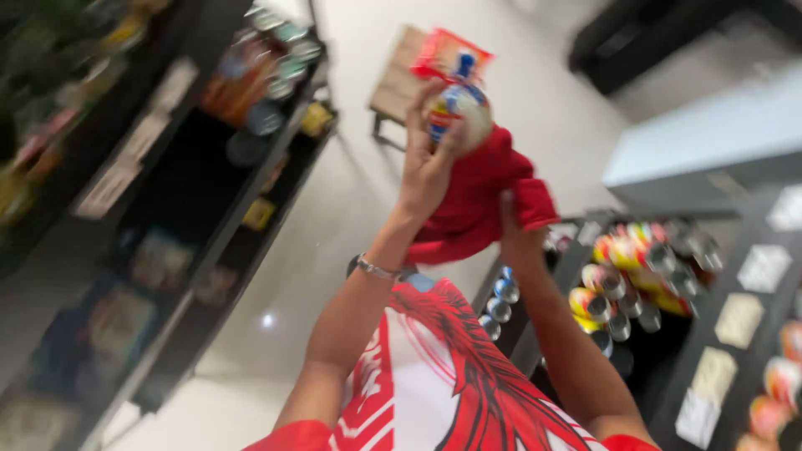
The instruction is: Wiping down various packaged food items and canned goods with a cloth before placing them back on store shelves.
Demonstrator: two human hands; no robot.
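Here, from the head camera, I see a tilted and blurred shop aisle with a pale glossy floor running between dark shelving. The largest thing is the long black shelf unit on the left, which slants from the top of the frame to the bottom left corner. It carries blurred packets in brown, yellow and green, and pale rectangular tags sit along its front edges. On the right stands another dark rack, set with white square labels and rows of round cans lying on their sides, their wrappers red, yellow and white, their ends silver. A small wooden stool stands on the floor further off, at the top centre.

In the middle both bare arms are raised. The left hand, with a metal bracelet at its wrist, is closed around a rounded packet coloured white, blue and red, with a flat orange-red top edge. The packet sits above the palm, with the fingers along its left side. A red cloth is bunched right under the packet and hangs between the two hands. The right hand clasps the lower part of that cloth, its thumb lying on the fabric. At the bottom I see a red and white printed shirt.
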